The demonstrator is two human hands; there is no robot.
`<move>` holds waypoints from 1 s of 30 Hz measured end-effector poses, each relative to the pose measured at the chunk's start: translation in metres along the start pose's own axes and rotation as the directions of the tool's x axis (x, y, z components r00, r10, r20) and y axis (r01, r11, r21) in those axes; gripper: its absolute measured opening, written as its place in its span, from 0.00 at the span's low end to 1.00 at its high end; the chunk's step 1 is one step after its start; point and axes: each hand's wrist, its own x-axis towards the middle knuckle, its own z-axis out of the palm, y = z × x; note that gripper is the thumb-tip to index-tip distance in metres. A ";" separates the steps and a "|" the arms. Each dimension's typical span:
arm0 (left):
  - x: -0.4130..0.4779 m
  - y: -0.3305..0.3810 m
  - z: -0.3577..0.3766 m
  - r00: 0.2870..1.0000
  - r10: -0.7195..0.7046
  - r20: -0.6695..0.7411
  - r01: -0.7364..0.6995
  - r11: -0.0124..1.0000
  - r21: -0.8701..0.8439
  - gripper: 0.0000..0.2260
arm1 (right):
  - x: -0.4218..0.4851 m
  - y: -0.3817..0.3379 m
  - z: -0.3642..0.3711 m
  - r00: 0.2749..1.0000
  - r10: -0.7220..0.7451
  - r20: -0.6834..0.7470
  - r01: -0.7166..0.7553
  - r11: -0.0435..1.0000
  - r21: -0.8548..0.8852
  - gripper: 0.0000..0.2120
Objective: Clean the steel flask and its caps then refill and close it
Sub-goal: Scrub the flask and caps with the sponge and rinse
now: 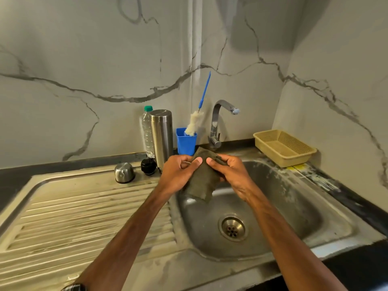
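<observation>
The steel flask (pixel 162 137) stands upright at the back of the draining board, without its caps. Its steel outer cap (pixel 124 172) and black inner cap (pixel 148 164) sit on the board just left of it. Over the sink basin, my left hand (pixel 178 174) and my right hand (pixel 228 172) both grip a dark green scrub pad (pixel 202 185), thumbs pressed on its upper part. A clear plastic water bottle (pixel 147 133) with a green lid stands behind the flask.
A blue cup (pixel 186 143) holds a bottle brush (pixel 196 122) with a blue handle. The tap (pixel 218 122) rises behind the sink basin (pixel 294 217). A beige basket (pixel 283 147) sits at the right. The ribbed draining board (pixel 73 217) lies on the left.
</observation>
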 end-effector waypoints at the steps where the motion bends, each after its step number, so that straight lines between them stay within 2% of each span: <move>1: -0.001 0.001 0.000 0.998 -0.039 0.054 0.041 0.999 -0.029 0.12 | 0.000 -0.001 -0.002 1.000 0.001 -0.015 -0.001 1.000 -0.014 0.13; 4: -0.004 0.005 0.001 0.970 -0.116 0.213 0.130 0.990 -0.051 0.14 | 0.002 0.003 -0.009 0.999 0.010 -0.047 -0.013 0.998 -0.064 0.15; 8: -0.005 0.004 0.000 0.940 -0.191 0.283 0.182 0.982 0.055 0.15 | 0.004 0.000 -0.011 0.995 -0.025 -0.097 0.016 0.996 -0.086 0.11; 12: -0.011 0.007 0.002 0.883 -0.310 0.352 0.316 0.948 0.040 0.14 | 0.005 -0.003 -0.013 0.990 -0.130 -0.049 0.113 0.960 -0.257 0.12; 15: -0.012 0.004 -0.001 0.856 -0.342 0.388 0.396 0.916 -0.064 0.14 | 0.002 -0.005 -0.016 0.976 -0.216 -0.024 0.190 0.903 -0.386 0.14; 18: -0.011 0.002 -0.006 0.866 -0.381 0.324 0.456 0.867 -0.200 0.13 | -0.004 -0.006 -0.014 0.956 -0.293 0.029 0.264 0.812 -0.520 0.15; 21: -0.011 0.004 -0.008 0.868 -0.433 0.244 0.492 0.816 -0.302 0.11 | -0.013 -0.003 -0.003 0.932 -0.331 0.149 0.351 0.720 -0.599 0.17; 25: -0.009 0.007 -0.012 0.848 -0.449 0.280 0.525 0.781 -0.337 0.10 | -0.016 0.008 0.005 0.885 -0.368 0.286 0.459 0.586 -0.668 0.21; 28: -0.007 0.010 -0.014 0.833 -0.475 0.285 0.553 0.733 -0.397 0.10 | -0.017 0.009 0.003 0.889 -0.341 0.306 0.453 0.556 -0.696 0.23; 30: -0.006 0.011 -0.016 0.831 -0.487 0.269 0.557 0.723 -0.410 0.11 | -0.019 0.006 0.002 0.904 -0.295 0.311 0.427 0.572 -0.700 0.23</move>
